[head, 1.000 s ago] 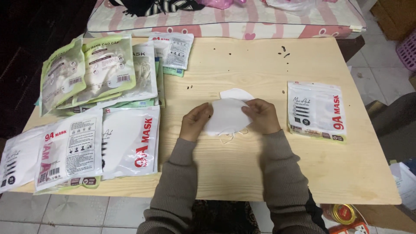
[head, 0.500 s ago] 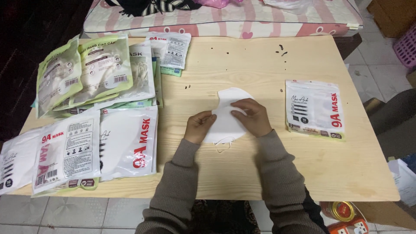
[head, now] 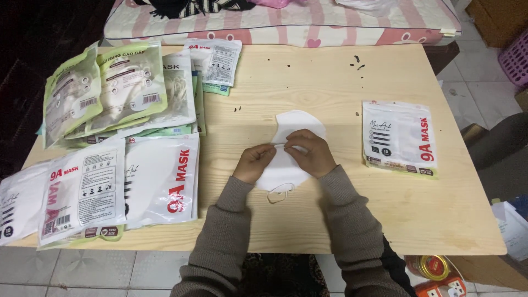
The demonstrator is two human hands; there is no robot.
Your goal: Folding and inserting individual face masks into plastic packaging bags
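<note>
While we lean over the wooden table (head: 341, 209), our left hand (head: 254, 163) and right hand (head: 309, 152) meet over a white face mask (head: 294, 124) lying flat near the middle. Both sets of fingertips pinch its folded edge. A sealed mask packet (head: 400, 137) lies to the right, with more packets (head: 137, 165) spread along the left side.

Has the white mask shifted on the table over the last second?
Yes. The white mask has turned from lying crosswise to roughly lengthwise under both hands, left hand and right hand; the single pack at right stayed put.
</note>
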